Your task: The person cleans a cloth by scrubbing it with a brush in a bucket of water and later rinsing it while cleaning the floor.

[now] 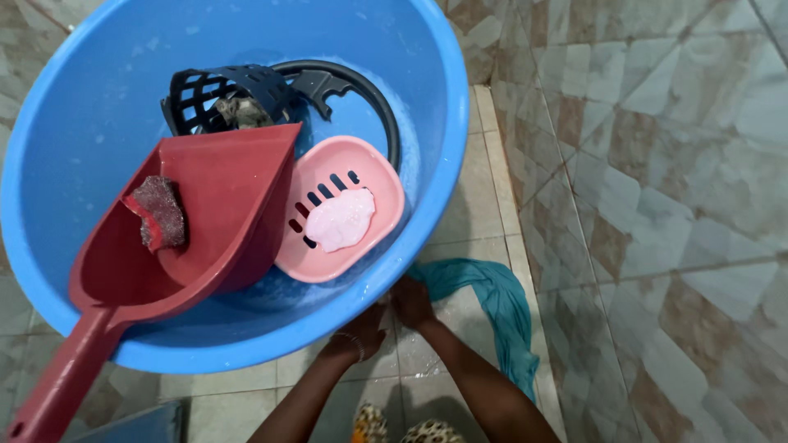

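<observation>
Two hands low in my view, both down at the tiled floor [460, 205] just under the blue basin [98, 107]. My left hand [355, 335] sits against the basin's lower rim, fingers curled under it, so I cannot tell if they grip anything. My right hand [410, 302] is bunched closed on one end of the teal cloth [492, 308], which trails off to the right and down over the tiles beside the wall. Both hands nearly touching each other. Inside the basin: red dustpan [205, 221] tilted, its handle sticking out over the rim at lower left, with a dark red scrubber [158, 212] lying in its scoop. Beside it a pink soap dish [345, 168] holding a pale pink soap bar [341, 220]. Behind these, a black slotted basket [226, 94] and a black ring [373, 98] against the basin wall.
</observation>
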